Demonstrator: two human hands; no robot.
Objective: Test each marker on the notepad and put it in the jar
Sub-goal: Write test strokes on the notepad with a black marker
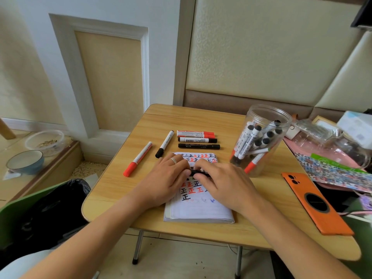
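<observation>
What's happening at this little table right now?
A person holds a black marker crosswise between both hands, left hand and right hand, just above the notepad, which is already covered in red and black test marks. The clear jar to the right holds several markers. More markers lie on the table beyond the notepad, among them a red-capped marker at the left. An orange phone lies to the right.
</observation>
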